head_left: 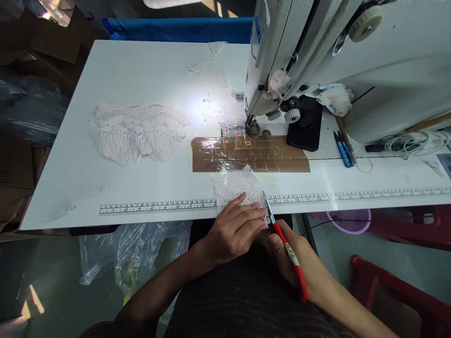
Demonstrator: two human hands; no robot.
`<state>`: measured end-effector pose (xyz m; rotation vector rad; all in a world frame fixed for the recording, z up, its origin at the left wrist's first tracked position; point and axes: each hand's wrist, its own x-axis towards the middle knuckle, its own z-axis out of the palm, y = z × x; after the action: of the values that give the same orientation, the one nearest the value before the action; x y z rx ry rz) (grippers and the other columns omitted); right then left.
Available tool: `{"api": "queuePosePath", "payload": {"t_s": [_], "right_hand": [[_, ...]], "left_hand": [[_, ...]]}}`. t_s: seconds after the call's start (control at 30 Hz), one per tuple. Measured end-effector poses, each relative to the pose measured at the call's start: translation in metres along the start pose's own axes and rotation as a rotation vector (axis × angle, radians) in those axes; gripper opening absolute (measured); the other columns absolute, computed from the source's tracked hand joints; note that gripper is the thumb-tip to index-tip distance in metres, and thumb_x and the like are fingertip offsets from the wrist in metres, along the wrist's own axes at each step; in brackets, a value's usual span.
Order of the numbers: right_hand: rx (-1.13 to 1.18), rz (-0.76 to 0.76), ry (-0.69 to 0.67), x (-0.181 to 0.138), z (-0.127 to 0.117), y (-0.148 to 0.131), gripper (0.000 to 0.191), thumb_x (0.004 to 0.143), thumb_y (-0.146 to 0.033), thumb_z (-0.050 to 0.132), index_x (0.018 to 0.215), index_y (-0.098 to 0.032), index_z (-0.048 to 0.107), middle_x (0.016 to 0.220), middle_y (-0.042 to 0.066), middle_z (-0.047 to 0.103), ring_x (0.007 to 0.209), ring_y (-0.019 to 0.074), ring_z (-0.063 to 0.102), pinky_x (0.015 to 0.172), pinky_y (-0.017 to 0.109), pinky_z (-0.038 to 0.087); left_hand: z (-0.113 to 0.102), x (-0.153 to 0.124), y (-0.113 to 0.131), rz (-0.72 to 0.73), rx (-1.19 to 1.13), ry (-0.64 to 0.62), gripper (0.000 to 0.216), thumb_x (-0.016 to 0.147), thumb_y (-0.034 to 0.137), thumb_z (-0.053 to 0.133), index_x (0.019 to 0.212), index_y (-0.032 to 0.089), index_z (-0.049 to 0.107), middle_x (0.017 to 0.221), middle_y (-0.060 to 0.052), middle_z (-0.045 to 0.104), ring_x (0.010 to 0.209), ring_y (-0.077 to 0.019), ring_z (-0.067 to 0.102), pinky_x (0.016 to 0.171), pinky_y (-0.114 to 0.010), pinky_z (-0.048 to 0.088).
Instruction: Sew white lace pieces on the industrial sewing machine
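Note:
My left hand (pixel 235 226) lies at the table's front edge with its fingers stretched flat on a small piece of white lace (pixel 235 184), pressing it down. My right hand (pixel 299 267) is closed around red-handled scissors (pixel 286 246), whose blades point up-left to the lace's right edge beside my left fingertips. The lace lies across a printed ruler strip (pixel 158 206) along the table's front.
A white sewing machine (pixel 317 51) stands at the back right, a brown taped patch (pixel 253 157) before its needle. A pile of white lace (pixel 136 131) sits left. A black phone (pixel 306 126) and blue snips (pixel 343 150) lie near the machine. Plastic bags hang below.

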<state>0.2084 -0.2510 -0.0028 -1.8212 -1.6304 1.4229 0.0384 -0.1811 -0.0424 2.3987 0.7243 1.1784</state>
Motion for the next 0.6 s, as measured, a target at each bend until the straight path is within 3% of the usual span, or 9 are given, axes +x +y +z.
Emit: {"api": "queuePosePath", "payload": {"t_s": [0.27, 0.6], "right_hand": [[-0.095, 0.011, -0.026, 0.0006, -0.0081, -0.0047, 0.031, 0.1, -0.05, 0.029, 0.089, -0.022, 0.038, 0.065, -0.003, 0.049, 0.05, 0.013, 0.044, 0.051, 0.028, 0.032], [-0.184, 0.106, -0.017, 0.0027, -0.0053, -0.0068, 0.042, 0.096, -0.063, 0.025, 0.087, -0.023, 0.035, 0.066, 0.0, 0.051, 0.052, 0.015, 0.042, 0.052, 0.028, 0.029]], "left_hand": [[-0.0008, 0.001, 0.0008, 0.017, -0.009, 0.013, 0.007, 0.086, 0.012, 0.069, 0.091, 0.011, 0.064, 0.106, -0.009, 0.075, 0.107, -0.0217, 0.069, 0.108, -0.048, 0.05], [0.0008, -0.0009, -0.0009, 0.033, 0.0, 0.011, 0.008, 0.085, 0.012, 0.069, 0.092, 0.01, 0.065, 0.106, -0.01, 0.074, 0.108, -0.0223, 0.068, 0.109, -0.048, 0.048]]}}
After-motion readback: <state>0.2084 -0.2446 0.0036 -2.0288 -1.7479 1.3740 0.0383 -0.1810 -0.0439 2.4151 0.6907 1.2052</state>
